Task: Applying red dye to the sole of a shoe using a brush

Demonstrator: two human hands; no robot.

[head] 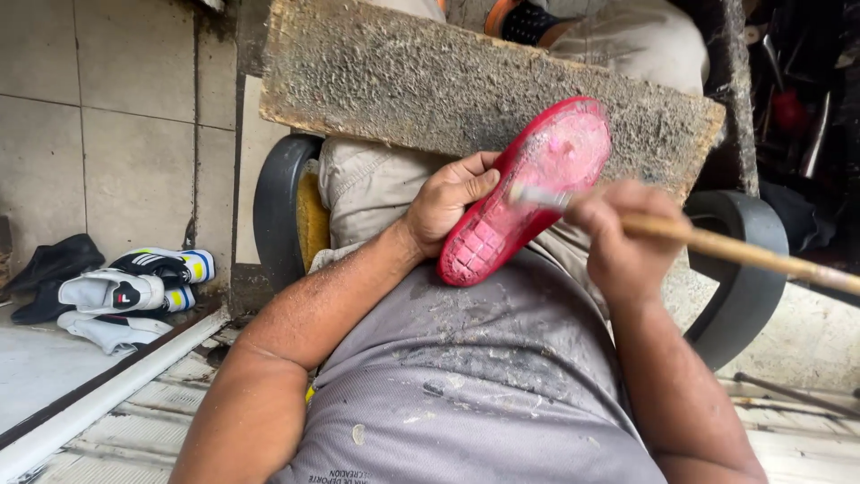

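My left hand [448,199] grips a red shoe sole [528,188] from its left edge, tread side up, tilted over my lap. My right hand [618,242] is closed around a wooden-handled brush [735,249]. The brush's pale bristles rest on the middle of the sole, where the surface looks glossy and wet. A rough wooden board [430,81] caked with dried residue lies across my knees just behind the sole.
A black-rimmed seat [273,206] is under me. Several shoes, black and white ones, are piled on the floor at the left [116,291]. Dark tools and clutter fill the upper right corner [797,99]. Tiled wall at the upper left.
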